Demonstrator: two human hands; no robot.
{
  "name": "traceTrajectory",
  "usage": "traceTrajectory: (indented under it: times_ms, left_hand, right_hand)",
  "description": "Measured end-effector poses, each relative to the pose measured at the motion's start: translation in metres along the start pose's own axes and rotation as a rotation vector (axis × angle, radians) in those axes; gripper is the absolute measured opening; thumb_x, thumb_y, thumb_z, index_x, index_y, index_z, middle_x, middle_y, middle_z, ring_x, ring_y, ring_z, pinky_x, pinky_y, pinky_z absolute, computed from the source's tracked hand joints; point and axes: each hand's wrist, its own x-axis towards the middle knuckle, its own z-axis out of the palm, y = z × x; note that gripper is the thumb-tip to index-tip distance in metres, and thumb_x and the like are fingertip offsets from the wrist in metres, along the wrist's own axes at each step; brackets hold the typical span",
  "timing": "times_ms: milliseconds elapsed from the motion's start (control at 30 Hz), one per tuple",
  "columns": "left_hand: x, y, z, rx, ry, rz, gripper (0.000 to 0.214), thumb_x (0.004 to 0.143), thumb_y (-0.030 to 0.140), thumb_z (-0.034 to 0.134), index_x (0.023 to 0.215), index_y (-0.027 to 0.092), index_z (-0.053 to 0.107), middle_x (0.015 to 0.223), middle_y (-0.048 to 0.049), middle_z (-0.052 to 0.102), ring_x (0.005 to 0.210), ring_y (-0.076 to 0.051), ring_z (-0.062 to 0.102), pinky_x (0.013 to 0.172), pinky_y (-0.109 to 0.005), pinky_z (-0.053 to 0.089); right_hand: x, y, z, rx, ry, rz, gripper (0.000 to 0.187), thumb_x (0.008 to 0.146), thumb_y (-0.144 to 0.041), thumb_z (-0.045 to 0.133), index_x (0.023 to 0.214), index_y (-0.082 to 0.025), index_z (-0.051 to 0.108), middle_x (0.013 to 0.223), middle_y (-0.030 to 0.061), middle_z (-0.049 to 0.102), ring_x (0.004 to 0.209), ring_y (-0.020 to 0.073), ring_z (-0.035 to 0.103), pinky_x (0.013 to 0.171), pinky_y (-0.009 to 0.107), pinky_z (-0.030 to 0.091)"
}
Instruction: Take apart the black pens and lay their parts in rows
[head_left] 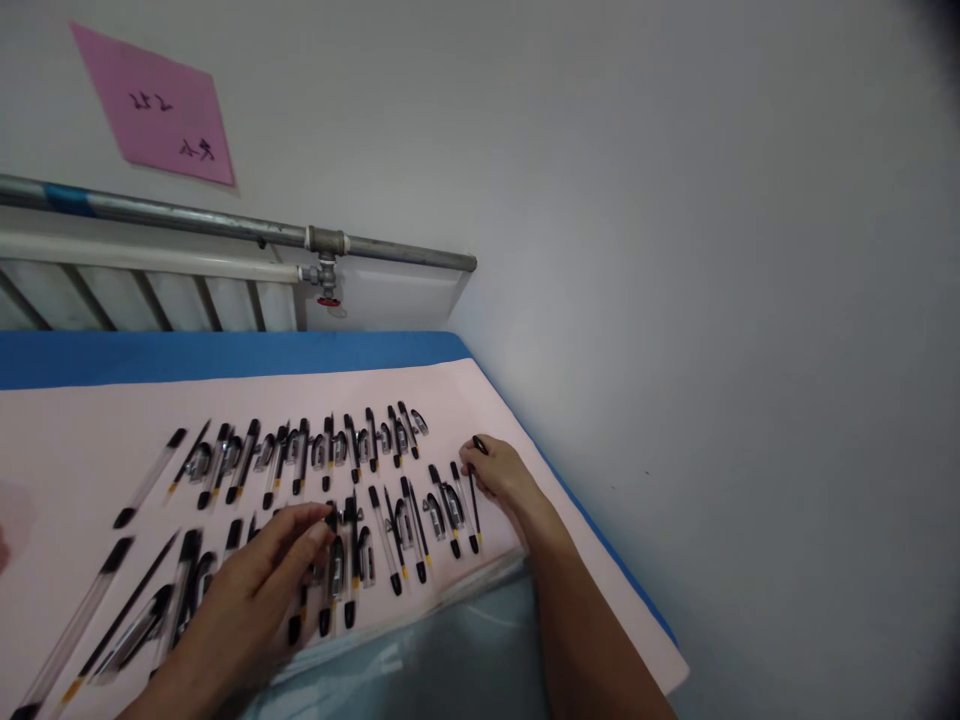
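Observation:
My right hand [499, 470] is at the right end of the near row of pen parts, fingers closed on a small black piece that looks like a pen cap [480, 446]. A dark refill with a yellow end [475, 505] lies just below those fingers, beside a clear pen barrel [461, 500]. My left hand [259, 575] hovers over the middle of the near row, thumb and forefinger pinched together. Whatever is between them is hidden among the black pen ends. Clear caps with black clips [433, 515] lie between the barrels and refills.
A second row of pen parts [300, 450] runs along the back of the pink sheet [247, 400]. A blue cover [225, 355] shows behind it. Clear plastic [420, 660] lies at the front edge. A radiator pipe with a red valve [328, 300] and white walls border the table.

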Motion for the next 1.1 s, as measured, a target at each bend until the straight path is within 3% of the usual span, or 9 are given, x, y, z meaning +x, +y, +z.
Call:
traceTrajectory:
  times_ms: [333, 500, 733, 1100]
  left_hand:
    - [0.001, 0.000, 0.000, -0.025, -0.014, -0.005, 0.049, 0.076, 0.056, 0.048, 0.107, 0.020, 0.058, 0.094, -0.0075, 0.070, 0.085, -0.023, 0.066, 0.075, -0.033, 0.053]
    - [0.001, 0.003, 0.000, -0.011, -0.016, -0.036, 0.049, 0.074, 0.057, 0.049, 0.105, 0.020, 0.059, 0.095, -0.0080, 0.070, 0.088, -0.024, 0.066, 0.078, -0.037, 0.053]
    - [0.001, -0.001, 0.002, -0.026, -0.015, -0.016, 0.047, 0.073, 0.057, 0.050, 0.102, 0.021, 0.060, 0.087, -0.0058, 0.071, 0.080, -0.022, 0.066, 0.071, -0.033, 0.054]
    - [0.000, 0.003, 0.001, 0.022, -0.029, -0.031, 0.048, 0.075, 0.058, 0.047, 0.104, 0.022, 0.058, 0.090, -0.0052, 0.071, 0.085, -0.023, 0.066, 0.074, -0.031, 0.053]
  right_hand:
    - [-0.005, -0.007, -0.014, -0.332, 0.144, -0.074, 0.016, 0.077, -0.022, 0.045, 0.064, -0.017, 0.053, 0.059, 0.0008, 0.053, 0.059, 0.0131, 0.046, 0.052, 0.022, 0.028]
    - [-0.020, -0.012, -0.018, -0.520, 0.069, -0.073, 0.015, 0.070, -0.011, 0.051, 0.056, -0.016, 0.056, 0.059, 0.0048, 0.057, 0.061, 0.0151, 0.049, 0.055, 0.025, 0.027]
    - [-0.027, -0.018, -0.017, -0.629, -0.020, -0.089, 0.016, 0.075, -0.019, 0.051, 0.064, -0.015, 0.061, 0.067, 0.0068, 0.062, 0.064, 0.0159, 0.051, 0.056, 0.024, 0.029]
    - [-0.022, -0.011, -0.015, -0.610, -0.048, -0.106, 0.008, 0.069, -0.019, 0.055, 0.067, -0.016, 0.061, 0.070, 0.0051, 0.064, 0.064, 0.0147, 0.054, 0.055, 0.022, 0.031]
